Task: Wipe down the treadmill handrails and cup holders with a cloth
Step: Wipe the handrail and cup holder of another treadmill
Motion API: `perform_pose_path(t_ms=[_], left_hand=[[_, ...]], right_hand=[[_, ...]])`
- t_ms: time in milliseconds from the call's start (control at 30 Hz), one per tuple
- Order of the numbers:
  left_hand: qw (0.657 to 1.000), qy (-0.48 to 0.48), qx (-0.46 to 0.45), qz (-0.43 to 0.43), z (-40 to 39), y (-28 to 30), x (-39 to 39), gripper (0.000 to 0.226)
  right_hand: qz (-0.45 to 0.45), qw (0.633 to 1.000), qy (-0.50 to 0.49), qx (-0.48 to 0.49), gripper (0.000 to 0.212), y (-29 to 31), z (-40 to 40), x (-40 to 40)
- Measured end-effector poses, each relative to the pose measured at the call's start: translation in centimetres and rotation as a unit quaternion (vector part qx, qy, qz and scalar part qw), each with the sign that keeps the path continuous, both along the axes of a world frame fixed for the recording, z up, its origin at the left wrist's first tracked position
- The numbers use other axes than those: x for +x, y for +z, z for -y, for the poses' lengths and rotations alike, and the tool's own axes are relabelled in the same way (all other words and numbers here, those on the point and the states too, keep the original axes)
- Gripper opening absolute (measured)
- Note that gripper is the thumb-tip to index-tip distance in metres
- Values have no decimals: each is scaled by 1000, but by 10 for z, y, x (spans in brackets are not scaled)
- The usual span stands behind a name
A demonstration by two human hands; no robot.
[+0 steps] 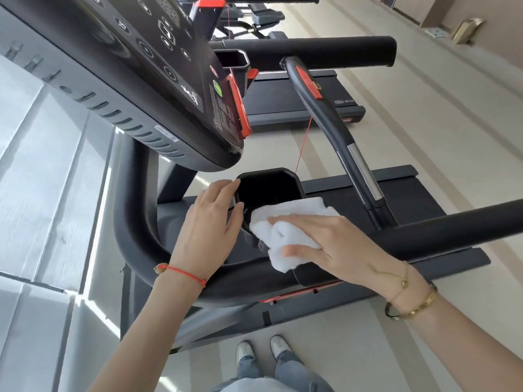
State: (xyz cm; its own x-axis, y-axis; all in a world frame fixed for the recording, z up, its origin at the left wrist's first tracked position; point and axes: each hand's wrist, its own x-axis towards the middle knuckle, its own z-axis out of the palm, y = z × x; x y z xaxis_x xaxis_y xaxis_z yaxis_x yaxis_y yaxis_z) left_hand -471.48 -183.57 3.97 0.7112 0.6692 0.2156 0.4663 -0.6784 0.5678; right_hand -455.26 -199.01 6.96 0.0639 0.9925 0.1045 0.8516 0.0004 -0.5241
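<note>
A black cup holder (268, 183) sits below the treadmill console, beside the curved black handrail (133, 236). My left hand (208, 222) rests on the holder's left rim with straight fingers. A folded white cloth (291, 222) lies over the holder's near-right edge. My right hand (325, 244) holds the cloth, fingers across its top and thumb wrapped under its near side. The straight right handrail (452, 224) runs off to the right behind that hand. The holder's inside is dark and its bottom is hard to see.
The sloped console (135, 60) with buttons overhangs the holder closely. A grip bar with a silver sensor (351, 154) and a red safety cord (304, 145) hang to the right. A second treadmill (297, 94) stands beyond. My feet (263, 355) are on the pale floor.
</note>
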Motion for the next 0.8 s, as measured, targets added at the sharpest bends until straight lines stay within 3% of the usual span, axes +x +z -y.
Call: perform_pose_path(t_ms=[133,300,433,567,800], left_hand=[[999,-3,48,8,19,6,9,38],[998,-41,46,22,51,11,30,34],[998,-50,40,17,85,6,50,31],[999,18,33,33,110,3,68,28],[996,62,65,29,157,1,112,22]], right_hand=[[107,993,0,49,64,8,28,6],[223,966,-56,118,59,-4,61,5],[221,945,-160,180,37,-24,75,25],[222,933,-214,187,36,-29,94,71],[214,949,-77,217,32,-50,111,87]])
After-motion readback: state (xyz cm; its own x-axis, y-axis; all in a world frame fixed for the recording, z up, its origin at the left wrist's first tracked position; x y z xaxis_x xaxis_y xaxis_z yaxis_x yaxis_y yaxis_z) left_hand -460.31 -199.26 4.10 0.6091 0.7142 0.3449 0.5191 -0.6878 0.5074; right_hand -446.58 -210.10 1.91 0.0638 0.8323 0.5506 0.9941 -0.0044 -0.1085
